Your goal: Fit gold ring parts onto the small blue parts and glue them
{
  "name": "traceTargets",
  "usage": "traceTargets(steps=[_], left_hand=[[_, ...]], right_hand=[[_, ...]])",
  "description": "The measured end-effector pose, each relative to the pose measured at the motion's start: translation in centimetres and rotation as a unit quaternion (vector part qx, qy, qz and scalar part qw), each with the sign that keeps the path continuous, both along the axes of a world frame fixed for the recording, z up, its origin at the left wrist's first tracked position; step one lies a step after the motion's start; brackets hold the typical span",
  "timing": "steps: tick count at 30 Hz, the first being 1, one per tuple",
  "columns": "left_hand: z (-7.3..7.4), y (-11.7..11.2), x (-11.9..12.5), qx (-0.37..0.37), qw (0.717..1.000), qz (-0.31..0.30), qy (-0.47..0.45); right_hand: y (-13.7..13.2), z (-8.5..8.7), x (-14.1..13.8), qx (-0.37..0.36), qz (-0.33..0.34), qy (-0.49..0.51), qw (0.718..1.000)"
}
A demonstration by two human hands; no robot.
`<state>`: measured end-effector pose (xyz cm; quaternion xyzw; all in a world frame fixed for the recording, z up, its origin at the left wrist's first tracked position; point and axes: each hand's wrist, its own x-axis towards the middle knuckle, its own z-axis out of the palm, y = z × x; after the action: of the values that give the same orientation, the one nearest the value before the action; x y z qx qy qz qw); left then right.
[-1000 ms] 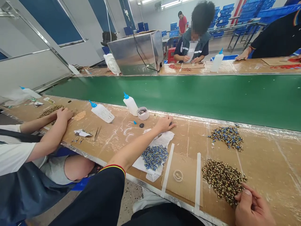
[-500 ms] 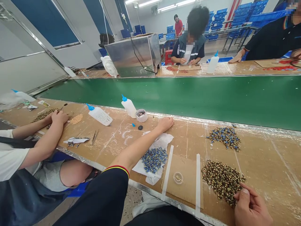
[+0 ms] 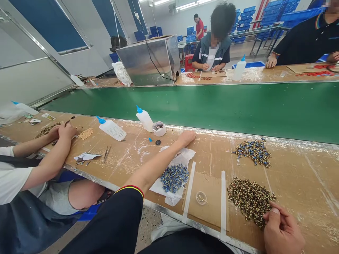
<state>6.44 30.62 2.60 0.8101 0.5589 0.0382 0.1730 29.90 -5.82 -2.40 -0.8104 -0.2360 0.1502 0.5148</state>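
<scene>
Stretched far forward, my left hand point(image 3: 186, 138) rests on the cardboard-covered table beside the green belt. Its fingers are curled under, the fingertips are hidden, and no held object shows. My right hand point(image 3: 284, 227) lies at the near right edge of a heap of small dark-and-gold pieces point(image 3: 249, 201). The index finger reaches to the heap, with the thumb apart from it and the other fingers loosely bent; nothing visible is held. Blue-and-gold pieces point(image 3: 173, 178) sit on white paper point(image 3: 189, 153) below my left forearm. A similar blue-and-gold pile point(image 3: 253, 152) lies beyond the dark heap.
Between two white tape strips point(image 3: 223, 204) is a small clear cup point(image 3: 201, 198). White squeeze bottles point(image 3: 144, 119), a tape roll point(image 3: 159, 129) and tweezers point(image 3: 107, 154) lie leftward. A co-worker's hands point(image 3: 66, 131) work at left. The green belt point(image 3: 212, 107) runs behind; other people sit across.
My hands stay almost in place; my right hand shifts only slightly at the heap. Across the belt, the person at far right has drawn a hand back and turned it on the table.
</scene>
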Motion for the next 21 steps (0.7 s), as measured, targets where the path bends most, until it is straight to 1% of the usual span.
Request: traceTargets(steps=[3, 6, 9, 12, 14, 16, 19, 21], left_hand=[[0.1, 0.2, -0.4, -0.029, 0.996, 0.029, -0.085], [0.3, 0.2, -1.0, -0.055, 0.975, 0.085, -0.198], [0.7, -0.2, -1.6, -0.089, 0.933, 0.144, -0.319], [1.7, -1.2, -2.8, -0.131, 0.877, 0.181, -0.426], [2.8, -2.4, -4.0, -0.152, 0.839, 0.193, -0.486], [4.1, -4.1, -5.3, -0.167, 0.804, 0.198, -0.535], [6.0, -7.4, -7.1, -0.189, 0.760, 0.197, -0.590], [6.9, -10.1, -8.1, -0.209, 0.742, 0.195, -0.607]], right_hand=[[0.0, 0.6, -0.1, -0.020, 0.010, -0.010, 1.000], [0.0, 0.5, -0.1, -0.020, 0.012, -0.002, 1.000], [0.0, 0.2, -0.1, -0.015, 0.011, 0.007, 1.000], [0.0, 0.4, -0.1, -0.010, 0.008, 0.014, 1.000], [0.1, 0.9, -0.3, -0.014, 0.009, 0.013, 1.000], [0.1, 1.6, -0.4, -0.020, 0.011, 0.008, 1.000], [0.3, 2.4, -0.7, -0.027, 0.007, 0.007, 1.000], [0.4, 2.6, -0.8, -0.028, 0.003, 0.006, 1.000]])
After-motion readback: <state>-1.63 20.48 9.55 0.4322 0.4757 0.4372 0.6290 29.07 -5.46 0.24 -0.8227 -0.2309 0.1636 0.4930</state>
